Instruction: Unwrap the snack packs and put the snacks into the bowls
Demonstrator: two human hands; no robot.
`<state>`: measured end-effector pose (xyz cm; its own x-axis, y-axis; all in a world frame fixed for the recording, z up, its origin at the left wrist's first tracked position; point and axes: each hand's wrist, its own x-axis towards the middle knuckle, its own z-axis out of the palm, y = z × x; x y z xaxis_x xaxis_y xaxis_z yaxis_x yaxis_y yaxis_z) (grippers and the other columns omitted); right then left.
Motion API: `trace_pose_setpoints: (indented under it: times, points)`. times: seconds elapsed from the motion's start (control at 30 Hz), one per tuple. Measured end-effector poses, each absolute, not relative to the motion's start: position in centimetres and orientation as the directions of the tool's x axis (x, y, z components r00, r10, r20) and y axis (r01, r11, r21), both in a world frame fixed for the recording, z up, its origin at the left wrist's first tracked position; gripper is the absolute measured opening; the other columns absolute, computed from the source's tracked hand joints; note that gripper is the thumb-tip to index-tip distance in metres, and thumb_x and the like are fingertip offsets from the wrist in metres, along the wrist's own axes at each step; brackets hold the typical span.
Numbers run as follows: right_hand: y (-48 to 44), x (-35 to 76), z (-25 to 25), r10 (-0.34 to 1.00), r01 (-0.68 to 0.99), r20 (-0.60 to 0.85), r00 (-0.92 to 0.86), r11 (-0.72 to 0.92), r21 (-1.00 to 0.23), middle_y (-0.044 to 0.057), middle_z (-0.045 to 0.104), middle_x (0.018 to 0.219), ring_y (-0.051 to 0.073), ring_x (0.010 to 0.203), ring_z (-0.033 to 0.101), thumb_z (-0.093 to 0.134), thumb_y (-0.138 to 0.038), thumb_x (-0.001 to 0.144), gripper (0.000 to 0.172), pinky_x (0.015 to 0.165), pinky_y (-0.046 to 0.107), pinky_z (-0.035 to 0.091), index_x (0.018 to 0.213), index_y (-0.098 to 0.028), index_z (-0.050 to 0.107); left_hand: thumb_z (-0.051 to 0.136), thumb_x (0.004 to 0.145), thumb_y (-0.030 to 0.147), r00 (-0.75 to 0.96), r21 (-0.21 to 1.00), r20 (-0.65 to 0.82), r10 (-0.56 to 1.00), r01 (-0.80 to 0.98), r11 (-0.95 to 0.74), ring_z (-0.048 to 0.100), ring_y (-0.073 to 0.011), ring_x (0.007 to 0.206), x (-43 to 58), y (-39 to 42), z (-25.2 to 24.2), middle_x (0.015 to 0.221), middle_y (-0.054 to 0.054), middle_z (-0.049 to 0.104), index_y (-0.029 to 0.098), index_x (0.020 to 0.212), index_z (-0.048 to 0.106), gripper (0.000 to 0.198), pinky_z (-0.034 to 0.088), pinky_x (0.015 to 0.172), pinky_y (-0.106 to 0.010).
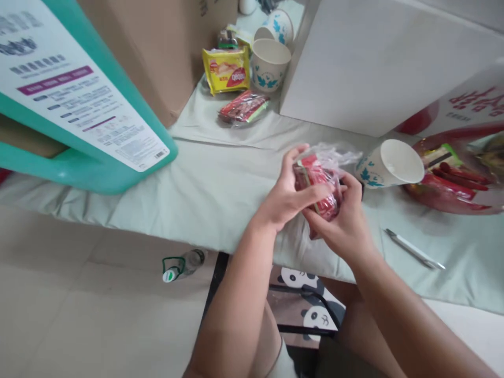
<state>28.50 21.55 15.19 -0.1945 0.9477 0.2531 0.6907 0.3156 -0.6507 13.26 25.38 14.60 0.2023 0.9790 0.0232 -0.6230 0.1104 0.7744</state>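
Both hands grip a red snack packet in clear crinkled plastic (321, 184) just above the cloth-covered table. My left hand (289, 194) wraps its left side, the thumb lying across the front. From the right, my right hand (344, 223) holds the lower edge, its thumb underneath. The plastic bunches up loosely at the top; what exactly is inside cannot be made out. Close to my right hand a paper cup with blue leaves (388, 165) leans over. A similar red packet (244, 107) lies farther back, beside a yellow snack packet (227, 71).
A large green-teal jug (157, 168) stands at left before a cardboard box (157, 58). Two more paper cups (271, 63) and a white box (338, 68) are behind. At right are a red bowl of snacks (452, 197) and a pen (413, 249). A bottle (185, 265) is on the floor.
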Motion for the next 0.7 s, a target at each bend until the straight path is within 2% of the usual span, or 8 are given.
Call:
trace_pose_setpoints:
  times: [0.07, 0.2, 0.27, 0.37, 0.43, 0.53, 0.6, 0.7]
  points:
    - [19.1, 30.6, 14.8, 0.968, 0.592, 0.200, -0.150, 0.250, -0.766, 0.017, 0.056, 0.134, 0.032, 0.110, 0.068, 0.069, -0.047, 0.088, 0.083, 0.085, 0.048, 0.063, 0.155, -0.030, 0.024, 0.085, 0.073, 0.027, 0.288, 0.778, 0.020, 0.958, -0.606, 0.166, 0.069, -0.0192, 0.096, 15.2, 24.6, 14.6, 0.108, -0.001, 0.067, 0.031, 0.128, 0.048, 0.067, 0.055, 0.086, -0.033]
    - [15.9, 35.5, 14.3, 0.963, 0.280, 0.128, -0.238, 0.194, -0.940, 0.015, 0.040, 0.158, 0.031, 0.126, 0.064, 0.053, -0.063, 0.095, 0.074, 0.090, 0.046, 0.064, 0.158, -0.039, 0.024, 0.080, 0.075, 0.022, 0.267, 0.749, -0.099, 0.959, -0.614, 0.248, 0.067, -0.0152, 0.085, 17.7, 23.0, 14.1, 0.098, 0.002, 0.066, 0.030, 0.120, 0.049, 0.055, 0.055, 0.081, -0.030]
    - [15.3, 38.0, 13.7, 0.933, 0.228, 0.141, -0.330, 0.224, -0.948, 0.011, 0.033, 0.165, 0.033, 0.140, 0.054, 0.054, -0.062, 0.095, 0.068, 0.095, 0.047, 0.062, 0.156, -0.041, 0.032, 0.078, 0.075, 0.021, 0.276, 0.737, -0.159, 0.948, -0.605, 0.300, 0.065, -0.0144, 0.080, 18.8, 22.4, 13.9, 0.095, 0.002, 0.065, 0.030, 0.118, 0.047, 0.054, 0.056, 0.077, -0.029]
    - [15.0, 40.7, 12.5, 0.888, 0.302, 0.187, -0.421, 0.331, -0.894, 0.009, 0.027, 0.168, 0.037, 0.156, 0.034, 0.072, -0.047, 0.088, 0.064, 0.110, 0.053, 0.054, 0.147, -0.039, 0.049, 0.075, 0.076, 0.019, 0.228, 0.779, -0.208, 0.951, -0.550, 0.302, 0.064, -0.0139, 0.079, 20.7, 22.3, 13.6, 0.097, 0.001, 0.064, 0.030, 0.116, 0.045, 0.051, 0.055, 0.075, -0.029]
    - [15.0, 41.5, 11.7, 0.903, 0.364, 0.254, -0.347, 0.379, -0.851, 0.010, 0.034, 0.163, 0.037, 0.154, 0.037, 0.075, -0.035, 0.087, 0.047, 0.114, 0.055, 0.050, 0.133, -0.034, 0.062, 0.075, 0.077, 0.021, 0.203, 0.833, -0.203, 0.958, -0.479, 0.278, 0.065, -0.0147, 0.081, 21.9, 22.5, 13.2, 0.101, 0.000, 0.064, 0.030, 0.116, 0.045, 0.050, 0.056, 0.076, -0.030]
    - [15.0, 42.0, 11.2, 0.910, 0.415, 0.379, -0.167, 0.414, -0.810, 0.011, 0.052, 0.144, 0.033, 0.142, 0.051, 0.071, -0.022, 0.089, 0.016, 0.107, 0.049, 0.054, 0.104, -0.027, 0.071, 0.081, 0.075, 0.029, 0.160, 0.941, -0.091, 0.983, -0.309, 0.137, 0.065, -0.0145, 0.085, 23.1, 23.2, 12.3, 0.102, 0.001, 0.064, 0.029, 0.113, 0.050, 0.049, 0.055, 0.079, -0.028]
    - [14.9, 42.6, 11.2, 0.901, 0.432, 0.418, -0.116, 0.425, -0.796, 0.011, 0.055, 0.137, 0.030, 0.133, 0.057, 0.070, -0.018, 0.088, 0.008, 0.097, 0.043, 0.057, 0.093, -0.025, 0.070, 0.085, 0.074, 0.034, 0.130, 0.987, 0.034, 0.991, -0.163, -0.013, 0.065, -0.0136, 0.088, 23.5, 23.5, 11.8, 0.103, 0.001, 0.064, 0.027, 0.110, 0.055, 0.047, 0.055, 0.082, -0.027]
    - [14.4, 43.8, 11.3, 0.901, 0.476, 0.429, -0.056, 0.402, -0.782, 0.010, 0.057, 0.136, 0.027, 0.124, 0.062, 0.067, -0.014, 0.087, 0.010, 0.091, 0.041, 0.057, 0.088, -0.024, 0.068, 0.081, 0.082, 0.043, 0.177, 0.984, 0.169, 0.970, 0.032, -0.177, 0.067, -0.0153, 0.092, 23.9, 23.8, 11.4, 0.106, -0.001, 0.068, 0.025, 0.111, 0.063, 0.039, 0.056, 0.085, -0.028]
